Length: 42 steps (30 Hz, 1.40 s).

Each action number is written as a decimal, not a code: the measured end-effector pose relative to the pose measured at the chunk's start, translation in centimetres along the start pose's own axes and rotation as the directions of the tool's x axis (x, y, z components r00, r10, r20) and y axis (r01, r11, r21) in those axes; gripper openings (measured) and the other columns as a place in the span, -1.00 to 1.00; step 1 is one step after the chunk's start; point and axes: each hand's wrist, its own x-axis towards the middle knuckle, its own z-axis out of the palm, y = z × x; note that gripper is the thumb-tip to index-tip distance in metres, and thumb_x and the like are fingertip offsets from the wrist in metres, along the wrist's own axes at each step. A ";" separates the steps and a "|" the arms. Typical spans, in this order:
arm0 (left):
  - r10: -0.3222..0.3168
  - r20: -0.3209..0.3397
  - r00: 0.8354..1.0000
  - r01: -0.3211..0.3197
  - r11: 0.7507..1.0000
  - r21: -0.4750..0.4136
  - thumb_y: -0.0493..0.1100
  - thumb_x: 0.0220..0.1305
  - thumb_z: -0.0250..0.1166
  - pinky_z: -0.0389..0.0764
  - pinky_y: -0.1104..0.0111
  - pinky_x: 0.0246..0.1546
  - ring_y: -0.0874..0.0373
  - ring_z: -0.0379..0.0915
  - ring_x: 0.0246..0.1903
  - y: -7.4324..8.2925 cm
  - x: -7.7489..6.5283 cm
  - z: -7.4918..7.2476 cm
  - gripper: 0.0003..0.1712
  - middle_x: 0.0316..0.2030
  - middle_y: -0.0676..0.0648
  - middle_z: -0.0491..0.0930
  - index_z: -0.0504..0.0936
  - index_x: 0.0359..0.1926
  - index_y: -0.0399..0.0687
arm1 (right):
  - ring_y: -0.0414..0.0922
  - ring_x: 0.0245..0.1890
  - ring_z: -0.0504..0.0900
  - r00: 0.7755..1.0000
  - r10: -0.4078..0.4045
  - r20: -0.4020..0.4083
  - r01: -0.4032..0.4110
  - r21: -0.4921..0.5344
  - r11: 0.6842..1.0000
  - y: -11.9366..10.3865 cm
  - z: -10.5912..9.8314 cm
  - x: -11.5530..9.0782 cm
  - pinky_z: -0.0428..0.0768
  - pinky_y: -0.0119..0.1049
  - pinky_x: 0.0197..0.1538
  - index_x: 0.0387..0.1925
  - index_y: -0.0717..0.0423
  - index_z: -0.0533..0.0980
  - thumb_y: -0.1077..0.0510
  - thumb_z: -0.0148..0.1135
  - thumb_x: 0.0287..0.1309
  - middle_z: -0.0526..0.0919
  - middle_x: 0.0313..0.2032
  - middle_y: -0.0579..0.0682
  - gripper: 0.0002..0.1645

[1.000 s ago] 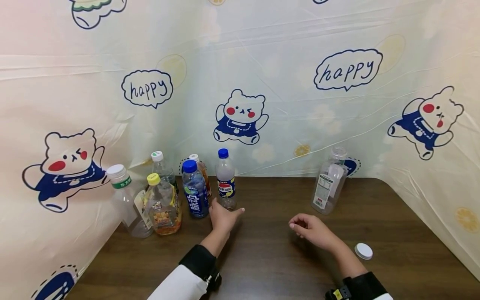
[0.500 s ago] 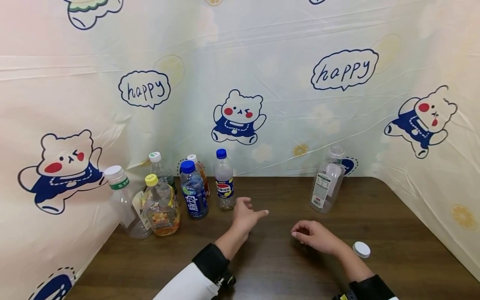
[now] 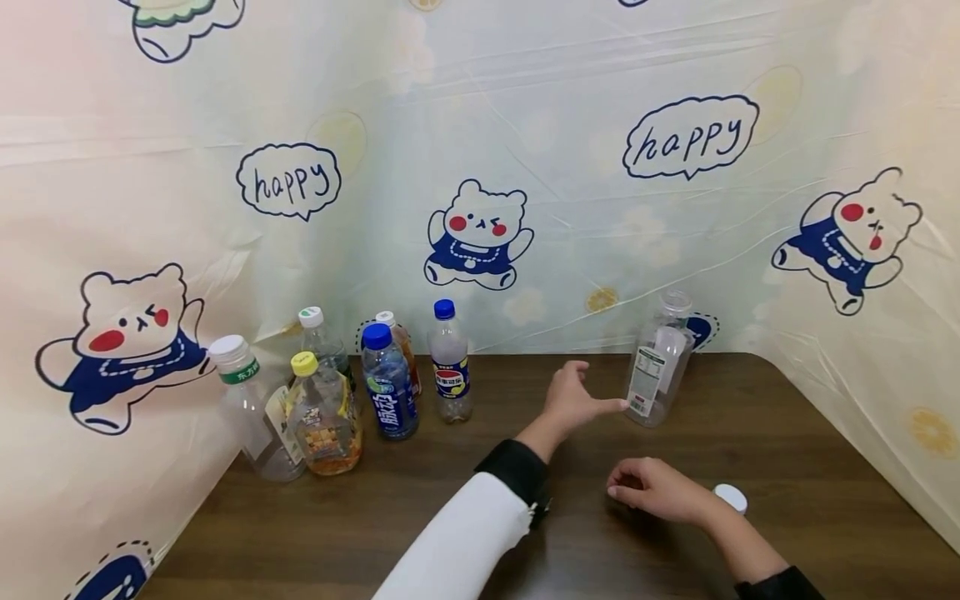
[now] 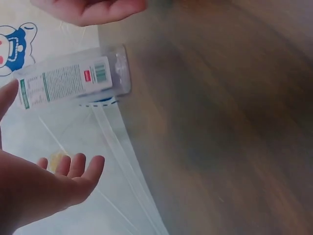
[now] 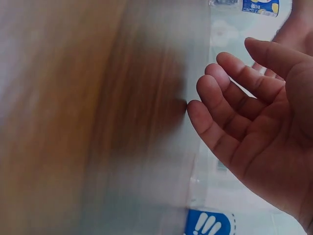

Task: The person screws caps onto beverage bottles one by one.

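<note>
Holding nothing, my left hand (image 3: 572, 400) reaches toward a clear capless plastic bottle (image 3: 660, 371) with a white label. Its thumb tip overlaps the bottle's lower left edge in the head view, and contact cannot be told. In the left wrist view a gap shows between the left hand (image 4: 46, 188) and that bottle (image 4: 63, 81). My right hand (image 3: 660, 490) is low over the table in front of the bottle, fingers loosely bent. The right wrist view shows the right hand (image 5: 264, 117) with a bare palm. Just right of it lies a white cap (image 3: 730, 497), partly covered by that arm.
At the left stand several capped bottles: a cola bottle (image 3: 450, 371), a blue-labelled drink bottle (image 3: 390, 392), a yellow-capped bottle (image 3: 324, 425) and a large white-capped clear bottle (image 3: 255, 417) among them. A printed curtain (image 3: 555, 208) hangs behind the brown table (image 3: 525, 533).
My left hand has moved right, from beside the cola bottle to near the clear capless bottle. My right hand has shifted slightly right and toward me. The bottles stand where they were.
</note>
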 end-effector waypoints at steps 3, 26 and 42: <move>0.004 -0.015 1.000 -0.004 0.999 0.047 0.14 -0.12 0.59 0.53 0.30 0.00 0.10 0.40 0.01 1.7 0.8 1.7 -0.03 0.13 -0.11 0.42 0.37 0.28 -0.07 | -0.39 -0.50 0.45 1.000 -0.025 -0.001 0.025 -0.026 0.999 0.2 -0.5 -0.9 0.48 -0.40 -0.45 -0.29 0.12 0.57 0.18 0.18 0.32 0.51 -0.49 -0.28 -0.91; 0.045 -0.207 0.977 -0.011 0.987 0.163 0.24 -0.13 0.56 0.48 0.29 0.11 0.02 0.26 0.21 8.7 3.4 7.6 0.17 0.27 -0.06 0.27 0.17 0.45 0.10 | -0.35 -0.47 0.47 0.997 0.078 -0.013 -0.077 0.062 0.995 0.9 -2.0 -4.0 0.48 -0.38 -0.44 -0.25 0.17 0.56 0.18 0.14 0.35 0.56 -0.42 -0.18 -0.87; 0.028 -0.218 0.976 0.000 0.991 0.131 0.14 -0.10 0.58 0.56 0.26 -0.01 0.00 0.36 0.11 7.5 4.1 8.5 0.05 0.15 -0.08 0.30 0.24 0.39 0.22 | -0.34 -0.50 0.50 0.995 0.096 -0.017 -0.094 0.102 0.990 1.6 -1.5 -4.2 0.52 -0.36 -0.47 -0.24 0.20 0.56 0.21 0.13 0.35 0.56 -0.45 -0.17 -0.87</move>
